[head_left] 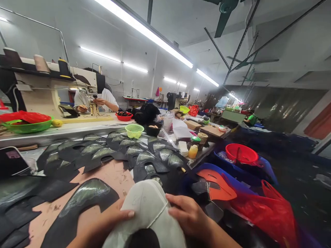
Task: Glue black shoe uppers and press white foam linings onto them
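A whitish, curved shoe-upper piece [144, 203] with faint pencil marks and a pale cord or seam across it is held up close to me. My left hand [116, 217] grips its left edge, thumb lying on the front face. On the opposite edge, my right hand [187, 213] pinches it between thumb and fingers. Below the piece's cut-out, a dark area shows. Left of my hands a black U-shaped upper piece [88, 193] with a shiny toe patch lies on the pinkish tabletop [113, 175]. Several similar black pieces [144, 156] overlap in rows beyond it.
Across the table a person [106, 98] works at a sewing machine [55, 93]. A green basket [134, 131], a yellow bottle [192, 152] and papers [181, 129] stand ahead. To my right are blue bins [232, 174], a red basin [241, 154], orange cut pieces [217, 184] and a red bag [269, 213].
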Action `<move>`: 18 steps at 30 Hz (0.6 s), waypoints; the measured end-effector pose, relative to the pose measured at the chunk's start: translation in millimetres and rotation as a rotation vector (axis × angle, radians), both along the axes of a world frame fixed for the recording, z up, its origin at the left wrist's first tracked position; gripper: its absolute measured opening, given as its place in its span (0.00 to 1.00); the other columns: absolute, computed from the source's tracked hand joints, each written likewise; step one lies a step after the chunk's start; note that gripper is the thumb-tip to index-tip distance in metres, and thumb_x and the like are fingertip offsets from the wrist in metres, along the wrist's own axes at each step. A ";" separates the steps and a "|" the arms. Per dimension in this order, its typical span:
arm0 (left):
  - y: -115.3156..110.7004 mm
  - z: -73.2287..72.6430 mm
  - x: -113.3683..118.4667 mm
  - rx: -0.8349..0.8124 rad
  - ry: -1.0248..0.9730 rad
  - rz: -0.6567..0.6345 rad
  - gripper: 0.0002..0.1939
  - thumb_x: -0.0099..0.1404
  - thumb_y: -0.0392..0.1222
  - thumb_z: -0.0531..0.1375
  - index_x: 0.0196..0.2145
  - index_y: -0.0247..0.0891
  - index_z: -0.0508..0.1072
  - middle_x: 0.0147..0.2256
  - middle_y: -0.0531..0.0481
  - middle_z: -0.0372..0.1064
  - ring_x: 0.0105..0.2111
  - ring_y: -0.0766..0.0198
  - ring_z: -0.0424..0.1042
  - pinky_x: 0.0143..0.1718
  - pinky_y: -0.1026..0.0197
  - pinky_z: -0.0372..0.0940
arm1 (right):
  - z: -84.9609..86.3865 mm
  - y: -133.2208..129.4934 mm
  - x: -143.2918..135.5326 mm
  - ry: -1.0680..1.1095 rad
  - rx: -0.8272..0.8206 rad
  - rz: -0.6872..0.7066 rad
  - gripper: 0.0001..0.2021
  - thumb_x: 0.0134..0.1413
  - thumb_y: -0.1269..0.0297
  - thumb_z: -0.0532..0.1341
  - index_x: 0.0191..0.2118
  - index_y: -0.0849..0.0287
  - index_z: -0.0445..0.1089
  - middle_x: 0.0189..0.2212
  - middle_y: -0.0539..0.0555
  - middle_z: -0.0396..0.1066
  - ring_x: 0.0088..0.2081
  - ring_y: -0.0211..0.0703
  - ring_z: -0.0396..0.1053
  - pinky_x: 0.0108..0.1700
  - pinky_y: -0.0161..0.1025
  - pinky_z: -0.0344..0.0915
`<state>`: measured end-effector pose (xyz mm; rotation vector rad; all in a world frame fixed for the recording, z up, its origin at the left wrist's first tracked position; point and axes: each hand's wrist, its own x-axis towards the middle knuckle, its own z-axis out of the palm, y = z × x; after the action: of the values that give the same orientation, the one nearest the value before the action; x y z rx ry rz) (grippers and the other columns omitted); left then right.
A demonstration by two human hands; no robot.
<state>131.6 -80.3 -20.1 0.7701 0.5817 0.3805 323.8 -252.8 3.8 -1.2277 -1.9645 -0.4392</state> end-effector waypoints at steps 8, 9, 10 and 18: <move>-24.6 1.6 -5.5 0.006 0.054 0.023 0.41 0.40 0.33 0.68 0.54 0.31 0.62 0.29 0.42 0.75 0.28 0.45 0.74 0.22 0.56 0.68 | 0.3 6.3 -16.5 0.289 -0.282 -0.062 0.10 0.50 0.74 0.52 0.35 0.58 0.68 0.33 0.56 0.69 0.34 0.39 0.67 0.34 0.35 0.66; -26.0 4.7 -7.1 -0.012 0.061 0.044 0.42 0.40 0.32 0.68 0.54 0.31 0.61 0.28 0.42 0.75 0.29 0.44 0.74 0.22 0.56 0.68 | 1.0 6.5 -18.1 0.359 -0.276 -0.057 0.08 0.49 0.73 0.52 0.31 0.58 0.66 0.32 0.55 0.68 0.34 0.40 0.66 0.34 0.36 0.66; -26.5 8.5 -8.9 -0.024 0.069 0.069 0.42 0.40 0.32 0.69 0.54 0.32 0.62 0.28 0.42 0.75 0.29 0.44 0.74 0.22 0.57 0.69 | 2.5 6.1 -19.2 0.467 -0.281 -0.036 0.05 0.48 0.72 0.53 0.27 0.57 0.64 0.31 0.55 0.66 0.33 0.40 0.65 0.34 0.36 0.65; -6.9 25.0 -9.0 -0.125 0.219 0.293 0.21 0.55 0.34 0.61 0.47 0.28 0.68 0.21 0.47 0.74 0.22 0.51 0.74 0.19 0.58 0.70 | 13.4 -11.7 -20.9 1.121 -0.167 0.223 0.22 0.47 0.51 0.53 0.15 0.56 0.43 0.11 0.45 0.42 0.17 0.36 0.46 0.21 0.37 0.52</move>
<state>122.6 -87.2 4.8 0.6101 0.9210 0.5274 302.9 -264.6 17.2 -0.9844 -1.1264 0.4706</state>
